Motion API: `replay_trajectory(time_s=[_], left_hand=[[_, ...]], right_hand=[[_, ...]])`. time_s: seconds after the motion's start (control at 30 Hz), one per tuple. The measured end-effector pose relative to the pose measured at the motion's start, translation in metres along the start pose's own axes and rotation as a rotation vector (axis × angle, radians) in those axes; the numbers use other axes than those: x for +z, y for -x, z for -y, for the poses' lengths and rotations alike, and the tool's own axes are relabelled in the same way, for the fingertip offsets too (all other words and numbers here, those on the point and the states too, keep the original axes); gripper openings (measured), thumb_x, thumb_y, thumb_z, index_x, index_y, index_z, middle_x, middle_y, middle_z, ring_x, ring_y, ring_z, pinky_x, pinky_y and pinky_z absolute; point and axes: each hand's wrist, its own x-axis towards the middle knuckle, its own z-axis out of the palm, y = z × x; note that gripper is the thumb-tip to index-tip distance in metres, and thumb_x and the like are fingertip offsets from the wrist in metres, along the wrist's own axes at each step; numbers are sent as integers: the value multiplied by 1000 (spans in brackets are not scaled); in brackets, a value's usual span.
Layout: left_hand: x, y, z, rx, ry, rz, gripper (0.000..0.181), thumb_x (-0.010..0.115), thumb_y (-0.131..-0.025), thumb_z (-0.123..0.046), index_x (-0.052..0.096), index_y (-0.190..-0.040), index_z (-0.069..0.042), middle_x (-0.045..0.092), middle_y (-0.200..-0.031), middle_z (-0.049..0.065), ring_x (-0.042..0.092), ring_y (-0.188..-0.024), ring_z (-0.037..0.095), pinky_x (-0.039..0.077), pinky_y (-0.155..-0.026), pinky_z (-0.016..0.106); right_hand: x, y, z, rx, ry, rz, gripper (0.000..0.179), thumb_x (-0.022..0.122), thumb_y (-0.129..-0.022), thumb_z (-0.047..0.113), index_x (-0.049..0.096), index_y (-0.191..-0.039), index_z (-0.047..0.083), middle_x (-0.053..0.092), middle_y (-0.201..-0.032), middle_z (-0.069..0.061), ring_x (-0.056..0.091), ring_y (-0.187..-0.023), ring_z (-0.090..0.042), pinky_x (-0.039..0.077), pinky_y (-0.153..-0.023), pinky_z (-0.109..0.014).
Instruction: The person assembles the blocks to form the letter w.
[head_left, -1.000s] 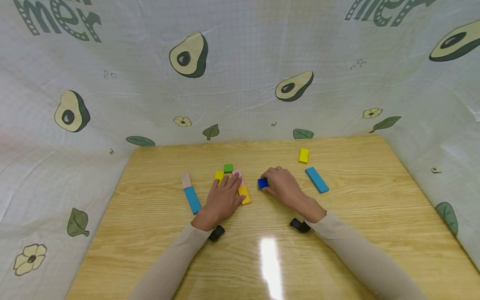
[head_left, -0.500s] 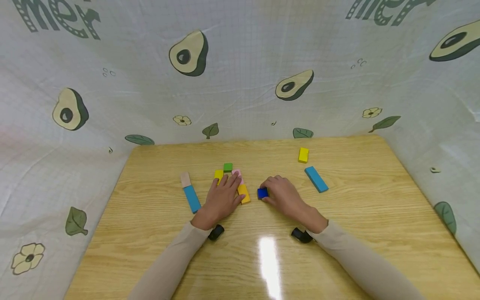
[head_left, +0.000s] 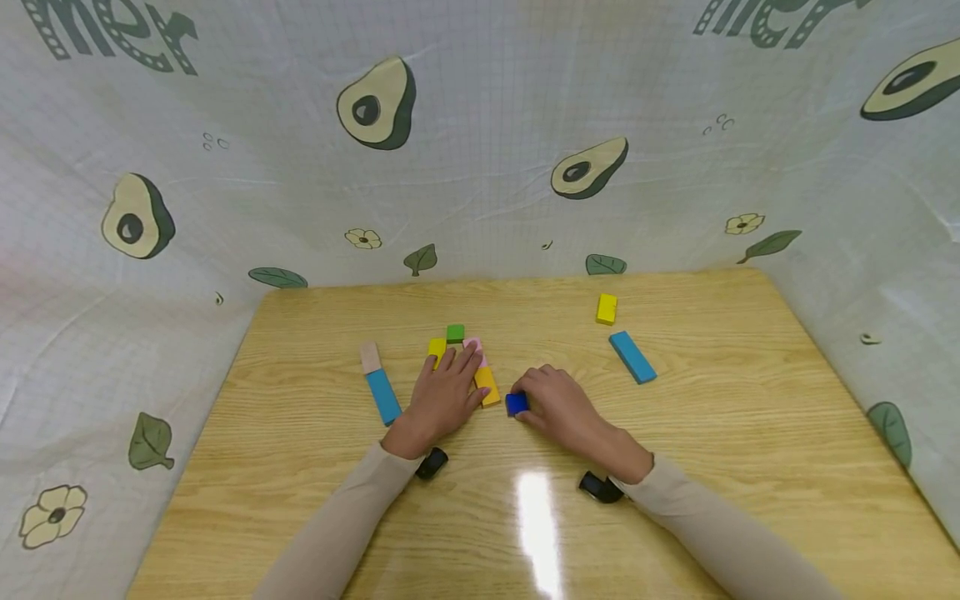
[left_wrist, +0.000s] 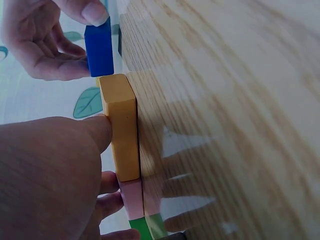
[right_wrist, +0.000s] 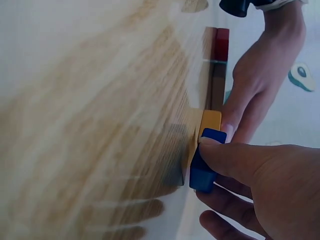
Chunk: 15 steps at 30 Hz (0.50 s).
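My right hand (head_left: 557,406) pinches a small dark blue block (head_left: 517,405) between thumb and fingers. In the left wrist view the blue block (left_wrist: 99,49) is close to the near end of the orange block (left_wrist: 125,135). My left hand (head_left: 444,393) lies with fingers spread over a group of blocks, its thumb against the orange block (head_left: 487,386) and its fingertips on the pink block (head_left: 477,353). Orange and pink lie end to end. A yellow block (head_left: 437,348) and a green block (head_left: 455,334) show past the fingers; the palm hides what lies beneath.
Left of the group, a pale wooden block (head_left: 371,358) adjoins a long blue block (head_left: 384,397). Further right lie another long blue block (head_left: 633,357) and a yellow block (head_left: 607,309). Red (right_wrist: 221,44) and dark brown (right_wrist: 218,90) blocks appear in the right wrist view. A printed cloth (head_left: 480,167) surrounds the table.
My right hand has moved the blue block toward me and slightly left, nearer the orange block's near end. The left hand has stayed in place.
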Motion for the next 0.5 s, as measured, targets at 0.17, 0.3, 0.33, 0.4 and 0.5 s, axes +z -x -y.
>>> replay_trajectory(time_s=[0.17,0.3,0.33,0.4,0.5], left_hand=[[0,0,0,2,-6,-4,66,48,-113,-46,37,-166,-9,32,-173,8,36,-154,39,30,-123,60],[0,0,0,4,-8,-8,65,50,-112,-45,38,-165,-9,33,-172,9,37,-154,39,31,-123,60],[0,0,0,5,-7,-11,65,50,-112,-45,39,-165,-9,34,-172,9,38,-153,39,31,-123,60],[0,0,0,6,-6,-15,65,50,-112,-44,39,-164,-8,35,-171,9,38,-153,39,32,-122,60],[0,0,0,3,-10,-1,66,49,-113,-46,36,-166,-9,32,-173,8,36,-154,39,30,-123,60]], right_hand=[[2,0,4,-1,3,7,30,90,-87,21,77,-111,7,74,-109,-6,65,-105,-28,54,-94,-48],[3,0,5,8,5,23,30,89,-88,21,77,-112,8,74,-111,-6,65,-107,-28,53,-96,-48],[3,0,6,8,7,26,30,89,-88,22,77,-112,8,74,-111,-6,65,-108,-28,53,-96,-48],[4,0,7,6,9,25,30,90,-88,21,77,-112,8,74,-111,-6,65,-108,-28,53,-95,-47],[4,0,8,2,13,22,30,90,-87,21,76,-111,8,73,-111,-5,65,-107,-27,53,-94,-47]])
